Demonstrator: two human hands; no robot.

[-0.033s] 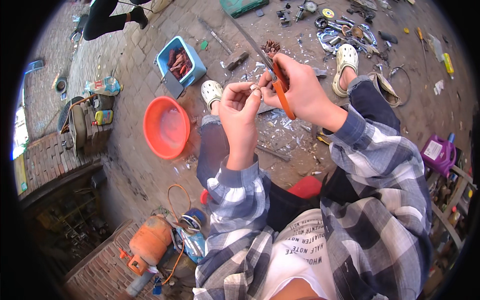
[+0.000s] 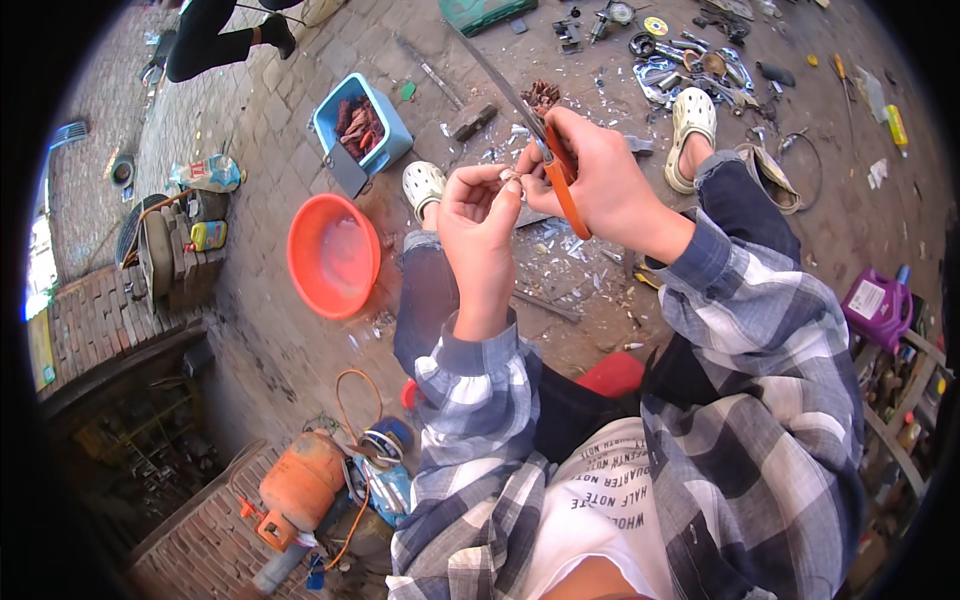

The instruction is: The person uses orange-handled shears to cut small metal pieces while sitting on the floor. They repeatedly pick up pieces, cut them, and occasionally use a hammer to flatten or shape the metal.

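Note:
My left hand (image 2: 480, 215) is raised in front of me and pinches a small pale piece (image 2: 508, 177) between its fingertips. My right hand (image 2: 605, 180) sits just to its right, closed around an orange-handled cutting tool (image 2: 562, 185). The tool's long thin metal blade (image 2: 495, 75) points up and to the left. Its jaw end meets the small piece where the two hands touch. Both sleeves are checked blue and white. Below the hands are my knees and my white clogs (image 2: 423, 185) on the brick ground.
An orange-red basin (image 2: 333, 255) and a blue crate of reddish scraps (image 2: 360, 125) stand to the left. Metal parts (image 2: 690, 65) lie scattered at the top. An orange gas cylinder (image 2: 300, 485) is lower left, a purple jug (image 2: 880, 305) at right. Another person's legs (image 2: 215, 35) are upper left.

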